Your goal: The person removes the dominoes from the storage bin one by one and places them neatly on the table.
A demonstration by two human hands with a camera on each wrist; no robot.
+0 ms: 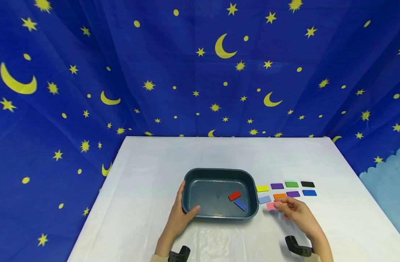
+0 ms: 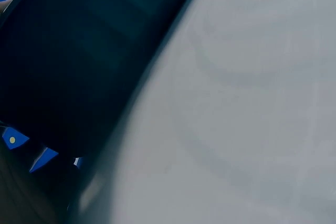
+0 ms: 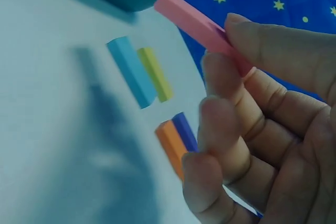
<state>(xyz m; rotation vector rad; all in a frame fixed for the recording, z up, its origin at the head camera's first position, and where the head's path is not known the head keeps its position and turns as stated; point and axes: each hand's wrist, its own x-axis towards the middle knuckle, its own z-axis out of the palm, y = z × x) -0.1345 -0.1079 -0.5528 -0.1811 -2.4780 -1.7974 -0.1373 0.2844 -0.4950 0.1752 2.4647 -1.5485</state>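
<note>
My left hand [image 1: 180, 214] holds a dark grey-green plastic basin [image 1: 216, 217] at its front left corner, fingers along the outer wall and thumb over the front rim. The left wrist view is mostly the dark basin wall [image 2: 89, 61]. In the basin lie a red block [image 1: 234, 196] and a blue block [image 1: 240, 204], both flat and rectangular. Thumb and fingertips of my right hand [image 1: 298, 214] pinch a pink block [image 3: 194, 23] by one end. The pink block is tilted and raised off the table, right of the basin.
Right of the basin lie two rows of blocks: a yellow [image 1: 262, 188], a purple [image 1: 277, 186], a green [image 1: 291, 184] and a black one [image 1: 308, 184] behind; light blue [image 1: 264, 199], orange [image 1: 280, 196], purple [image 1: 293, 194] and blue [image 1: 309, 193] ones in front. A starry curtain [image 1: 187, 69] hangs behind the white table [image 1: 147, 163].
</note>
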